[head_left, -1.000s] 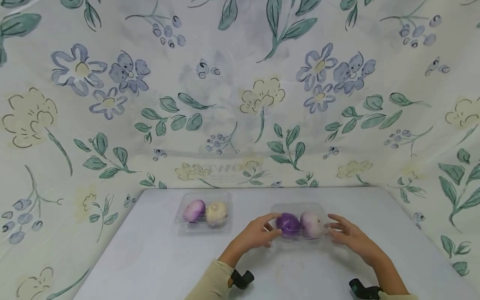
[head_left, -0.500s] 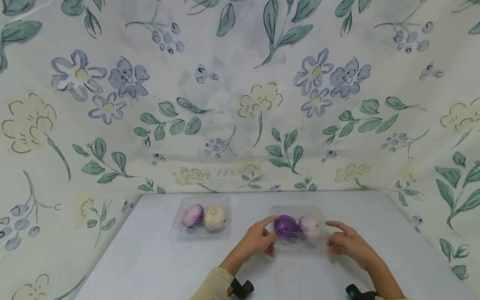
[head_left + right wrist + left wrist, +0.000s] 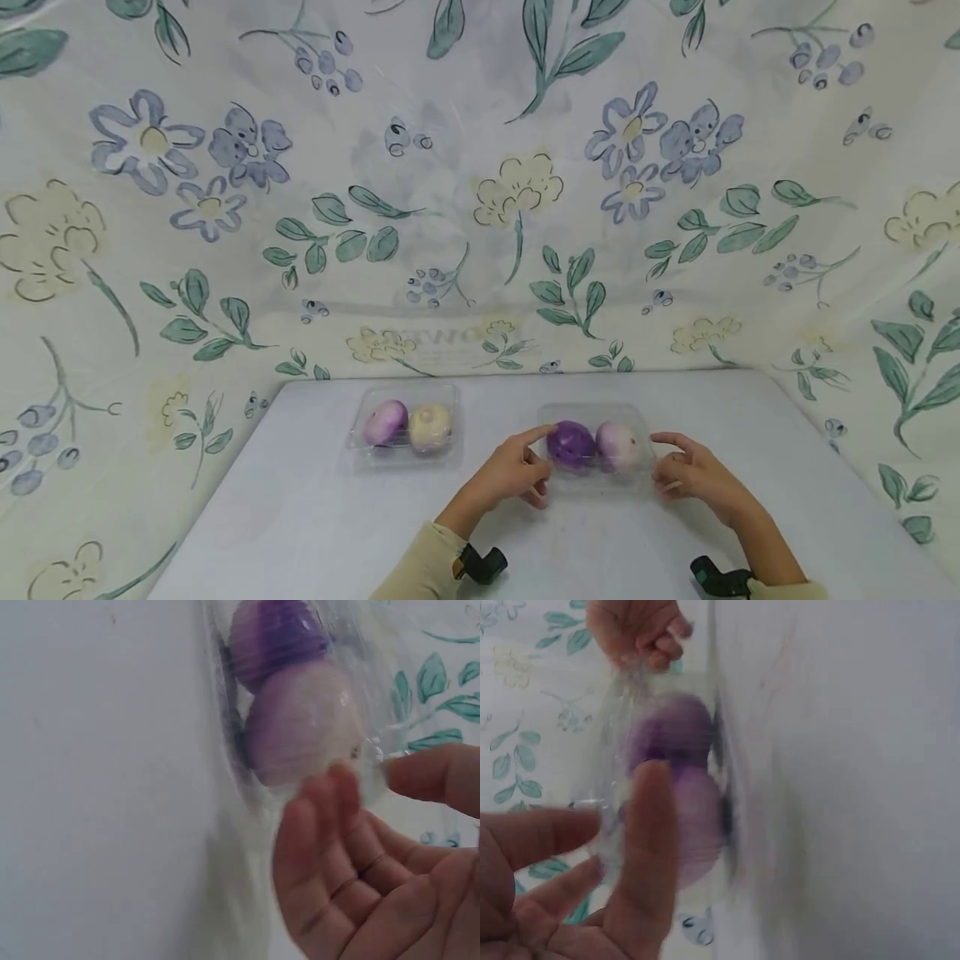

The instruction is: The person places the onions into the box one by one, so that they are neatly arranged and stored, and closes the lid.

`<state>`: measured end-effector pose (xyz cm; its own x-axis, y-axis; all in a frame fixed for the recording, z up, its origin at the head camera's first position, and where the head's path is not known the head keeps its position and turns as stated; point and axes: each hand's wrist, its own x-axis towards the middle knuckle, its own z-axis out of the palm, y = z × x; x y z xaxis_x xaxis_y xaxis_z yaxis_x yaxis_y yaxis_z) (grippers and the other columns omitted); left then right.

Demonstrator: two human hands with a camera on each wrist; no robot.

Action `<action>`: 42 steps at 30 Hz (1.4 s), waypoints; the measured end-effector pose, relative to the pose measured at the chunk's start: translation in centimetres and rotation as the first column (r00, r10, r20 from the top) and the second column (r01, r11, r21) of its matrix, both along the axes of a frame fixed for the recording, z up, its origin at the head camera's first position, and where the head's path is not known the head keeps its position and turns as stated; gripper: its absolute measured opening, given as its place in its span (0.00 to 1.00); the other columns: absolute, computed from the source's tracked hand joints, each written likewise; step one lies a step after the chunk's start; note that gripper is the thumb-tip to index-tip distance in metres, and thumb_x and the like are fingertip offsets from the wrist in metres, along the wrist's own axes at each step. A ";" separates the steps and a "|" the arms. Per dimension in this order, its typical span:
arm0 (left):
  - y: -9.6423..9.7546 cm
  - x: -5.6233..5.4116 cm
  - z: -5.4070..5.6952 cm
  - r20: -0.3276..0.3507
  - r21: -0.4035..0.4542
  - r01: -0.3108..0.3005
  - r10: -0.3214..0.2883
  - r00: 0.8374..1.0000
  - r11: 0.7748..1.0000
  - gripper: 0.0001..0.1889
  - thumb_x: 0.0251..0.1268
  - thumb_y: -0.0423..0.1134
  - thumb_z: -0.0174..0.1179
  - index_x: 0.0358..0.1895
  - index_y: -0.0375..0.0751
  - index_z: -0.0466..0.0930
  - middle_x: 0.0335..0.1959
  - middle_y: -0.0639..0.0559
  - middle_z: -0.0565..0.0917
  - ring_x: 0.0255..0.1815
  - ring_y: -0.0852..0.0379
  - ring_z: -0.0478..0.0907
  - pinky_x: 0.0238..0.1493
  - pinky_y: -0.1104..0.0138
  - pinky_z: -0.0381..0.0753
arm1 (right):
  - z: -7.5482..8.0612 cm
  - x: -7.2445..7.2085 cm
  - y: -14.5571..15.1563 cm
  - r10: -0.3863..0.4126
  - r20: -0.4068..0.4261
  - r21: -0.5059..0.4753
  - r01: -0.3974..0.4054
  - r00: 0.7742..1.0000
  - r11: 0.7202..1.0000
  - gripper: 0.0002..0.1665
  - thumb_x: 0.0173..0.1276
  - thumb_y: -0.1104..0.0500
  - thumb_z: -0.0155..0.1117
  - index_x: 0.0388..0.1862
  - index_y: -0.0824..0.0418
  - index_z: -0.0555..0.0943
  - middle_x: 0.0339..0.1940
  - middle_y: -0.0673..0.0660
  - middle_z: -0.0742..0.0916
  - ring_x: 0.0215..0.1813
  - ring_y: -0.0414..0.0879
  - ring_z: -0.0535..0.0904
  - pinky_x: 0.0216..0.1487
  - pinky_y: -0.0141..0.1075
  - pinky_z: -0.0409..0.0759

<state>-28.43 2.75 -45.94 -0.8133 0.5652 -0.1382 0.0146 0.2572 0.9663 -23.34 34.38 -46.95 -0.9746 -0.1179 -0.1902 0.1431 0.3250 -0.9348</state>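
Note:
A clear plastic clamshell box sits on the table right of centre. Inside lie a dark purple onion and a paler pink-white onion, side by side. My left hand is at the box's left end, index finger stretched to the lid's edge and the other fingers lower and bent. At the right end my right hand mirrors it, index finger extended at the rim. In the right wrist view a fingertip meets the clear plastic wall, the remaining fingers loosely bent in front of the pale onion.
A second clear plastic box stands at the back left, holding a purple onion and a cream-coloured onion. The white table ends at a flower-patterned cloth that hangs behind and at both sides.
Both hands have drawn their lower fingers in, leaving the index fingers extended at the box's ends. The box stays in place; the head view shifts slightly.

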 end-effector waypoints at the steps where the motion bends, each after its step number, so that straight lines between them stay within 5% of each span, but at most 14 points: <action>1: -0.3 -0.1 0.4 -0.006 -0.029 0.017 -0.017 1.000 0.999 0.32 0.68 0.33 0.60 0.75 0.51 0.64 0.35 0.41 0.80 0.27 0.52 0.81 0.27 0.56 0.87 | 0.3 0.1 0.0 -0.010 -0.017 0.032 0.010 1.000 0.999 0.37 0.71 0.59 0.58 0.73 0.71 0.59 0.42 0.62 0.85 0.42 0.49 0.84 0.43 0.43 0.86; 5: -1.3 -0.6 1.7 -0.181 -0.156 0.058 -0.086 0.980 0.986 0.33 0.68 0.42 0.63 0.74 0.48 0.64 0.48 0.35 0.78 0.37 0.44 0.83 0.30 0.56 0.87 | 1.3 0.6 0.2 -0.062 -0.183 0.168 0.093 0.981 0.981 0.34 0.73 0.59 0.60 0.72 0.68 0.62 0.57 0.69 0.80 0.53 0.58 0.82 0.45 0.44 0.85; 10: -1.2 -1.1 1.5 -0.465 -0.221 0.022 -0.125 0.876 0.975 0.35 0.64 0.48 0.66 0.73 0.47 0.66 0.70 0.37 0.66 0.66 0.41 0.72 0.54 0.51 0.82 | 1.2 0.4 -0.8 -0.017 -0.382 0.242 0.118 0.924 0.963 0.42 0.69 0.52 0.66 0.77 0.59 0.60 0.75 0.68 0.68 0.66 0.69 0.74 0.53 0.50 0.83; 15: -0.1 -1.1 0.0 -0.497 -0.263 0.043 -0.174 0.850 0.964 0.39 0.62 0.50 0.69 0.75 0.47 0.64 0.80 0.42 0.54 0.78 0.40 0.57 0.66 0.44 0.72 | -0.2 0.3 -2.6 0.099 -0.331 0.307 0.008 0.938 0.952 0.49 0.66 0.46 0.68 0.79 0.59 0.56 0.80 0.69 0.56 0.70 0.76 0.65 0.59 0.57 0.79; 20: 0.9 -1.7 -0.3 -0.501 -0.290 -0.001 -0.151 0.852 0.957 0.33 0.62 0.49 0.68 0.70 0.45 0.72 0.78 0.43 0.59 0.77 0.40 0.59 0.70 0.45 0.67 | -1.0 0.2 -3.4 0.081 -0.286 0.375 0.034 0.955 0.926 0.49 0.66 0.42 0.66 0.78 0.59 0.58 0.81 0.69 0.54 0.73 0.76 0.60 0.64 0.62 0.73; 26: 0.1 -2.3 -0.4 -0.448 -0.285 -0.013 -0.121 0.886 0.958 0.32 0.60 0.47 0.69 0.68 0.46 0.73 0.79 0.45 0.57 0.74 0.42 0.65 0.67 0.49 0.73 | -1.0 -0.7 -4.5 0.080 -0.251 0.321 0.005 0.965 0.947 0.49 0.68 0.43 0.65 0.79 0.60 0.54 0.81 0.70 0.49 0.78 0.73 0.46 0.71 0.68 0.58; 33: -2.1 -3.1 -0.7 -0.420 -0.215 -0.055 -0.042 0.906 0.975 0.31 0.59 0.45 0.68 0.67 0.45 0.72 0.80 0.43 0.56 0.65 0.37 0.74 0.64 0.46 0.74 | -1.1 -3.0 -6.9 0.068 -0.135 0.146 -0.048 0.988 0.988 0.50 0.68 0.47 0.65 0.80 0.55 0.49 0.82 0.66 0.42 0.78 0.75 0.43 0.59 0.56 0.80; 42: -3.5 -4.2 -0.8 -0.380 -0.134 -0.161 0.100 0.920 0.978 0.33 0.53 0.39 0.65 0.66 0.40 0.69 0.79 0.41 0.55 0.75 0.33 0.60 0.71 0.41 0.64 | -0.9 -5.3 -9.7 0.063 -0.146 0.103 -0.048 0.987 0.993 0.49 0.68 0.48 0.66 0.79 0.54 0.50 0.83 0.64 0.43 0.78 0.72 0.52 0.58 0.53 0.81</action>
